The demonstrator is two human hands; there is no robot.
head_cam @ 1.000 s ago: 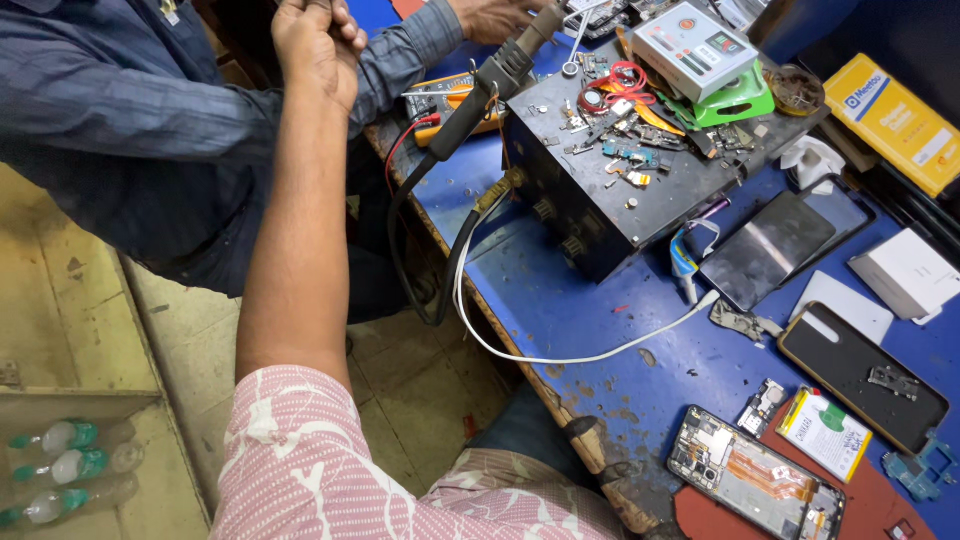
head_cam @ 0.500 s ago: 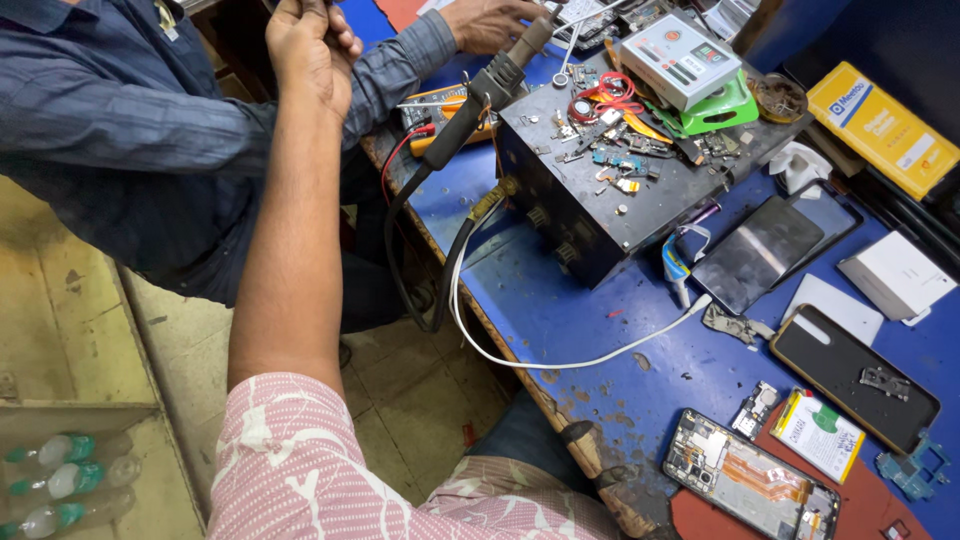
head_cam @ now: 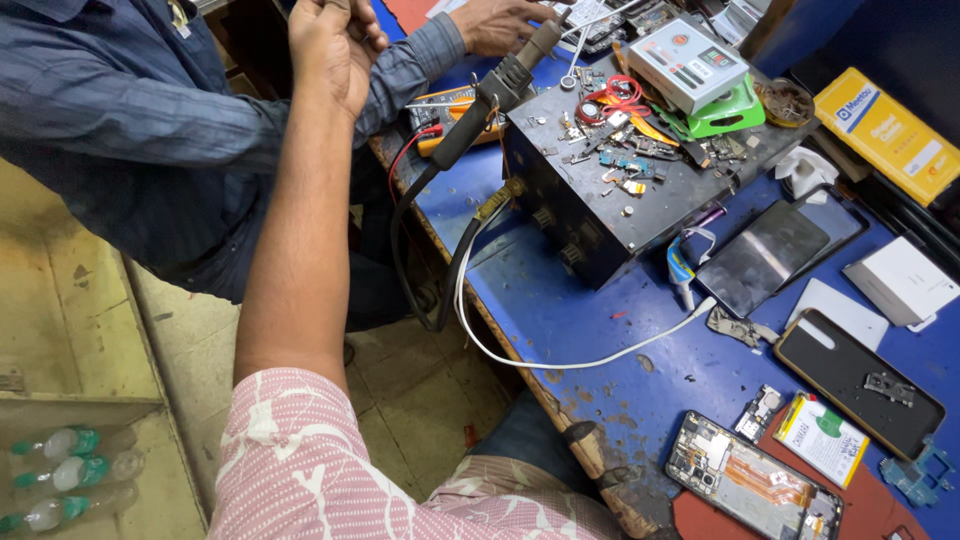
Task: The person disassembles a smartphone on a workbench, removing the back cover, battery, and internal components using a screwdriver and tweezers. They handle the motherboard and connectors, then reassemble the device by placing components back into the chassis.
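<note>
blue surface (head_cam: 560,310), entry one: what sits on it nearest the raised arm? (checker)

black handpiece (head_cam: 490,95), propped slanting against the top edge of the black metal box (head_cam: 600,230), nose up, its dark hose looping down over the surface edge. orange meter (head_cam: 450,125) lies just behind it, red lead trailing. (keeper)

entry two: left hand? (checker)

left hand (head_cam: 335,45), lifted high on a straight arm, well above the surface and apart from the handpiece. fingers curled in tight. whether anything small sits inside the curl, i cannot tell; the palm is turned away. (keeper)

right hand? (checker)

not in view. a co-worker's hand (head_cam: 500,22), in a blue sleeve, rests flat on the far side of the surface just beyond the handpiece nose; keep it apart from the count. (keeper)

step in hand, as you judge it? (checker)

a pause at the bench, by my reading: the handpiece is parked and untouched, and the left hand is up near the co-worker, not down at any part. (keeper)

what would a next move call for? (checker)

judgement only: bringing the left hand down and across to the handpiece grip, clear of the hose, the white cable (head_cam: 560,360) and the loose screws and flex parts strewn over the box top. (keeper)

further stock? (checker)

opened phone (head_cam: 750,480) with its board showing at the near edge, dark glass panel (head_cam: 765,255) beside the box. (keeper)
</note>
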